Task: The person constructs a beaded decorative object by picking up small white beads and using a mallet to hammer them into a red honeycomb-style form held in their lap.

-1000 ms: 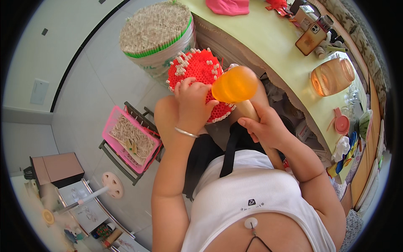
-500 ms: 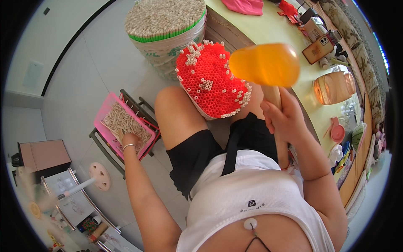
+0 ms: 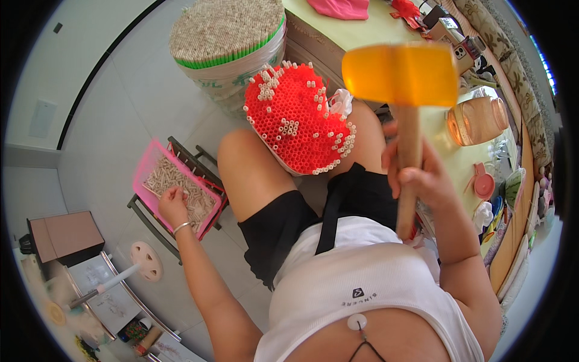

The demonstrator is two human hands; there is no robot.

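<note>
My right hand (image 3: 416, 166) is wrapped round the wooden handle of a mallet (image 3: 401, 75). Its translucent yellow-orange head is raised over the right thigh and table edge. Over a pink basket (image 3: 145, 166) of small pale tubes (image 3: 166, 175), my left hand (image 3: 173, 205) is closed in a pinch, with what looks like one small pale tube at the fingertips. Between my knees stands a tightly packed bundle of red tubes (image 3: 295, 120), honeycomb-like from above. Pale tubes poke up from it in clusters and along its rim.
A large wrapped bundle of pale-topped, green-banded tubes (image 3: 226, 33) stands beyond the red one. To the right, a table (image 3: 338, 36) carries a jar of amber liquid (image 3: 476, 120), a pink cup (image 3: 484, 181) and a phone (image 3: 461, 53). The basket rests on a dark stool (image 3: 148, 223).
My left hand has drawn back from deep among the loose tubes, its fingers now visible and pinched. The mallet has risen and its head has turned level. The view has shifted slightly.
</note>
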